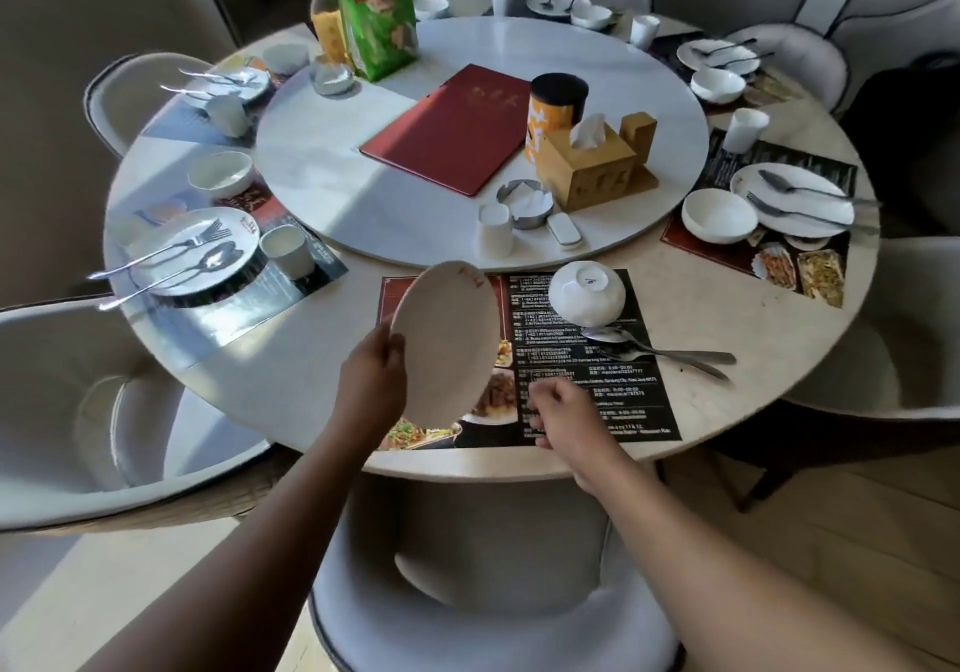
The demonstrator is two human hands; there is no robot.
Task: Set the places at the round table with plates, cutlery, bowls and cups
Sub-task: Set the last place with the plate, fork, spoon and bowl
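White and round, the ceramic plate (447, 344) is tilting steeply above the dark printed placemat (641, 403), with the left hand (371, 375) gripping its left rim. The right hand (558, 411) is hovering just beside the plate's lower edge, fingers loosely curled, holding nothing. An upturned white bowl (587, 294) is sitting on the mat beyond.

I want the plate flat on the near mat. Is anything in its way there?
Nothing visible lies on the mat's left half under the plate, which the left hand holds tilted. The upturned bowl and cutlery sit on the right half. Only the right hand hovers close beside the plate's lower edge.
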